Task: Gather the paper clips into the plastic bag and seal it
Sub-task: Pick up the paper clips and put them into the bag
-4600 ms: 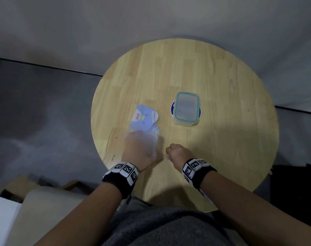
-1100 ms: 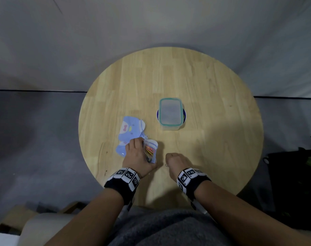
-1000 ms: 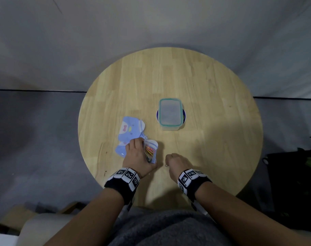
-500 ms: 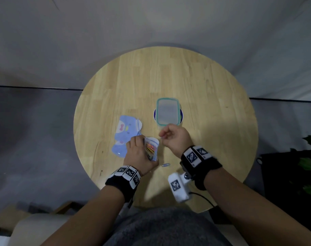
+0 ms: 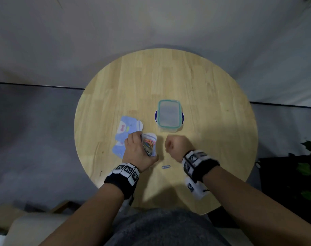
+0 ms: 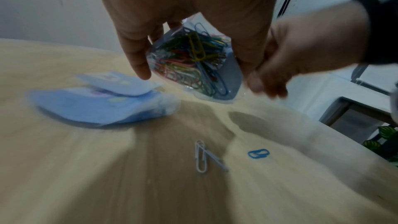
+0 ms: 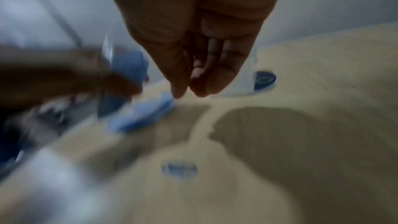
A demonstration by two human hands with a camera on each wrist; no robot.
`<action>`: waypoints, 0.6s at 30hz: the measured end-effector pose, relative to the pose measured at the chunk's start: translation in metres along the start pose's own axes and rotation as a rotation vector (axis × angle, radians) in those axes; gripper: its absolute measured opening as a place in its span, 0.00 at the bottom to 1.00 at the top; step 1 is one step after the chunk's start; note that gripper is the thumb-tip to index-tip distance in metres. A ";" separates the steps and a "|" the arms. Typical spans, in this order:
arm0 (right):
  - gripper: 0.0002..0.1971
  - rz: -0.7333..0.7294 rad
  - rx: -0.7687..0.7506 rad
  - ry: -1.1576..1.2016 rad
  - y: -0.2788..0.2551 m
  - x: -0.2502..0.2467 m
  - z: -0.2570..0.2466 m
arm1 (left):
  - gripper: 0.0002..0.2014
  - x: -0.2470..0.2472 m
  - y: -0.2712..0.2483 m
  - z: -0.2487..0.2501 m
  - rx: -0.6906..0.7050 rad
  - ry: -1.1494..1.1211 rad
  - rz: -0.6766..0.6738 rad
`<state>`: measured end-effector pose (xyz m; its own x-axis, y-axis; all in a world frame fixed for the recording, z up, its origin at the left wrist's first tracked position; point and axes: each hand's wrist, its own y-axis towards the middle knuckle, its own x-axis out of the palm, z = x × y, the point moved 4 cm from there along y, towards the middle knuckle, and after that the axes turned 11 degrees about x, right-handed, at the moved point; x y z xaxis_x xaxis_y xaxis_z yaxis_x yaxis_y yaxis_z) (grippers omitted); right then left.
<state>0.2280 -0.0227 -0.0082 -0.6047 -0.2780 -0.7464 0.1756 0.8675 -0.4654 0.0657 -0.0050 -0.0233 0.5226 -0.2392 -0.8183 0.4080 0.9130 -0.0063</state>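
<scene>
Nearest the person, loose paper clips lie on the wooden counter (image 5: 195, 82): a blue clip (image 6: 258, 153) and, just beside it, a pale clip (image 6: 200, 157) that seems to have a second one crossing it. In the head view only the blue one shows clearly, between the two wrists.

A little farther out, the left hand (image 5: 137, 151) grips the clear plastic bag (image 6: 193, 64), fingers and thumb curled round its sides, holding it upright with its bottom near or on the counter. It is already packed with coloured clips, and its mouth appears unsealed, though the palm hides it.

The right hand (image 5: 176, 145) hovers just beside the bag with fingers curled and tips drawn together. Whether a clip sits in that pinch I cannot tell; the right wrist view is too blurred.

My reading is that the step in hand is feeding the last clips in. To do it well, keep the left hand spreading the mouth wide and steady, drop each clip straight down so that it does not catch the rim, and collect the stragglers before pressing the seal.

Beyond the bag lies a blue cartoon-printed pouch (image 5: 127, 134), and farther still a lidded box (image 5: 168, 115) with a teal rim on a dark blue disc. No writing or brand is legible anywhere.
</scene>
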 end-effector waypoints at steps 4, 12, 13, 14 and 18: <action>0.13 -0.290 -0.057 -0.507 -0.013 0.053 0.009 | 0.41 -0.008 -0.004 -0.017 -0.045 0.042 -0.022; 0.13 -0.270 -0.065 -0.594 -0.026 0.075 0.013 | 0.38 -0.014 -0.010 -0.035 -0.037 0.099 0.001; 0.15 -0.279 -0.068 -0.606 -0.026 0.076 0.012 | 0.37 -0.015 -0.009 -0.035 -0.032 0.100 0.007; 0.17 -0.285 -0.075 -0.623 -0.028 0.076 0.011 | 0.37 -0.015 -0.009 -0.035 -0.023 0.101 0.014; 0.20 -0.293 -0.151 -0.625 -0.032 0.075 0.008 | 0.37 -0.016 -0.005 -0.034 -0.010 0.108 0.015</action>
<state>0.1832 -0.0745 -0.0532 -0.0434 -0.6543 -0.7550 -0.0635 0.7560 -0.6515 0.0296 0.0061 -0.0299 0.4449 -0.1889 -0.8754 0.3927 0.9197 0.0012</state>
